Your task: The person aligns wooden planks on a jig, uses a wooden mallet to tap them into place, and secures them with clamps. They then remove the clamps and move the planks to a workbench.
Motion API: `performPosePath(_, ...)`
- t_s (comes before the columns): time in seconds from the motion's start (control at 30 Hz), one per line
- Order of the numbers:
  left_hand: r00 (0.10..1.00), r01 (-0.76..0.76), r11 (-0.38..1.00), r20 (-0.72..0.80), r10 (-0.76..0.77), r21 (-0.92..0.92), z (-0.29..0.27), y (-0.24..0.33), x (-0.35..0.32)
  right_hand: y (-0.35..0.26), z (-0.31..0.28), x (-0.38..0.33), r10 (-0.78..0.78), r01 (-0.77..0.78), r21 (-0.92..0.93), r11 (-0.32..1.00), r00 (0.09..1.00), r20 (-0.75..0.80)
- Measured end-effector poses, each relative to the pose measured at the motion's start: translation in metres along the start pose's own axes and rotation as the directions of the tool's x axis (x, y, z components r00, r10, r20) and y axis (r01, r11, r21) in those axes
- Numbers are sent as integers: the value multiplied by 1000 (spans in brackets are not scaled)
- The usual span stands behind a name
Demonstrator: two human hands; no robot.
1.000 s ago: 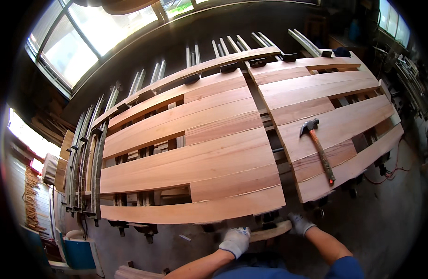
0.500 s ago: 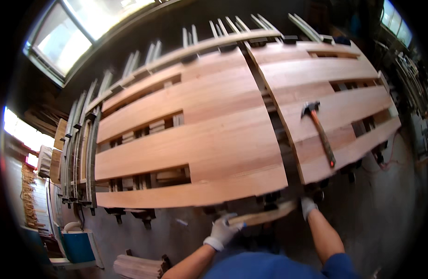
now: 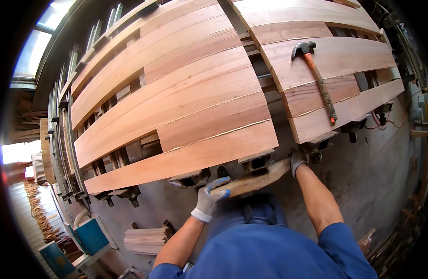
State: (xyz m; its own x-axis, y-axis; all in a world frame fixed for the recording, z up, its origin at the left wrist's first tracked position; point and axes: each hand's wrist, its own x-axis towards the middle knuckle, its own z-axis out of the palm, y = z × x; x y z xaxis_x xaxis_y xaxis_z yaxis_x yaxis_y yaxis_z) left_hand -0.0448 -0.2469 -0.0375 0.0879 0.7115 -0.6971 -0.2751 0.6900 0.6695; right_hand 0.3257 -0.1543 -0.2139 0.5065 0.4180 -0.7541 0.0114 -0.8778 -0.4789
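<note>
My left hand (image 3: 209, 199), in a whitish glove with blue fingertips, is closed round the left end of a wooden bar (image 3: 258, 180). At the bar's other end my right hand (image 3: 298, 162), also gloved, grips it; the fingers there are partly hidden. The bar lies crosswise in front of my body, just below the front edge of two wooden panels. Glue lines show between the boards of the large left panel (image 3: 200, 83) and the smaller right panel (image 3: 325, 51). A claw hammer (image 3: 319, 81) with an orange-red and dark handle rests on the right panel.
Metal clamp ends (image 3: 256, 161) jut out beneath the panels' near edge. More bar clamps (image 3: 60, 125) stand along the left side. A bundle of wood strips (image 3: 144, 240) sits at lower left, near a blue machine (image 3: 92, 235). Grey floor (image 3: 353, 172) shows at right.
The view has tilted down, so the panels and hammer sit higher in it. Both hands still hold the wooden bar, which remains in front of the panels' near edge.
</note>
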Motion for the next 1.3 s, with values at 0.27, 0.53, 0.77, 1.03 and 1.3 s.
performPosePath(0.27,986,-165,896,84,143,413,22,33,-19,-2,17,-2,-25,75,-267,961,982,187)
performPosePath(0.53,861,-506,581,413,297,637,51,67,-13,82,55,74,93,-65,-140,988,974,207)
performPosePath(0.77,857,-515,579,405,320,632,80,77,-18,27,68,11,218,-286,177,942,921,323)
performPosePath(1.03,876,-480,526,357,323,702,114,79,-24,105,124,61,265,-387,125,914,800,538)
performPosePath(1.3,912,-388,441,269,308,810,156,81,-25,126,167,60,235,-312,-15,950,683,692)
